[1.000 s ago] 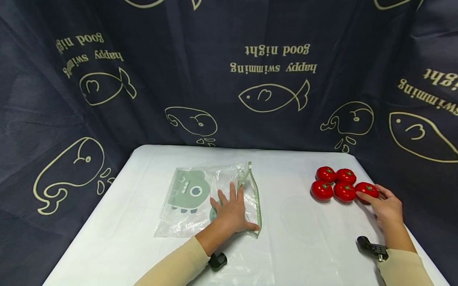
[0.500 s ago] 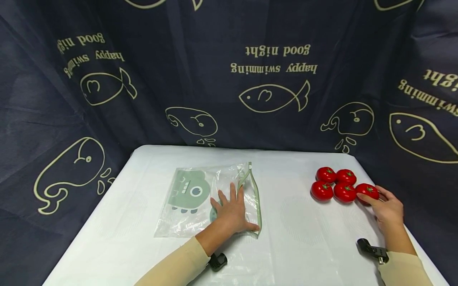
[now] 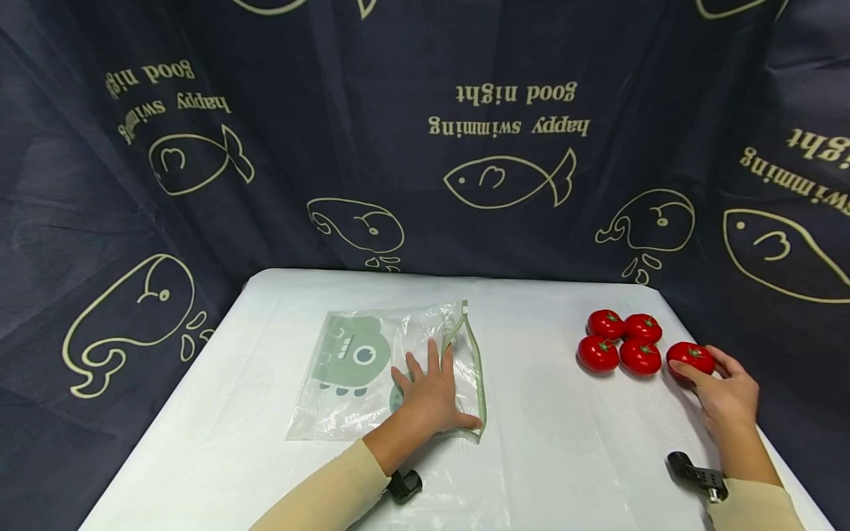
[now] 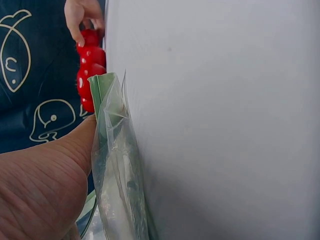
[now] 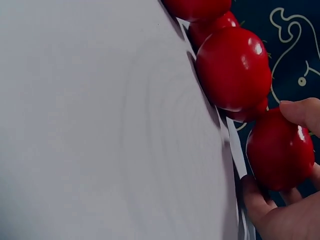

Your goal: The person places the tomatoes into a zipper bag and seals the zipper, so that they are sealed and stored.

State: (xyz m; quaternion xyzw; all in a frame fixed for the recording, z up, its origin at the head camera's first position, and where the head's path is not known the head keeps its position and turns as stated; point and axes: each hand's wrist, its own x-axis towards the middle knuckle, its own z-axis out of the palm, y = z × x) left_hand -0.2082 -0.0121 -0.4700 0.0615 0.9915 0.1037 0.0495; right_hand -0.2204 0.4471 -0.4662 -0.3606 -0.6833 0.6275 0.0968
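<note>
A clear plastic zip bag (image 3: 352,350) with a green cartoon print and a green zip edge lies flat at the left of the table's middle. My left hand (image 3: 428,398) rests on it, fingers spread, thumb by the open-looking zip edge. In the left wrist view the green edge (image 4: 102,92) stands up beside the thumb's base. At the right, my right hand (image 3: 729,391) holds a red tomato (image 3: 690,357) between thumb and fingers; the right wrist view shows this tomato (image 5: 280,150) close up. Several other tomatoes (image 3: 640,356) sit grouped just left of it.
A white cloth (image 3: 558,472) covers the table (image 3: 226,369). A dark blue curtain (image 3: 412,243) with fish and whale drawings stands behind and along both sides. Black wrist devices (image 3: 693,473) are worn at both sleeves.
My right hand has shifted slightly right with the tomato, opening a gap between it and the grouped tomatoes. The left hand and bag have stayed in place.
</note>
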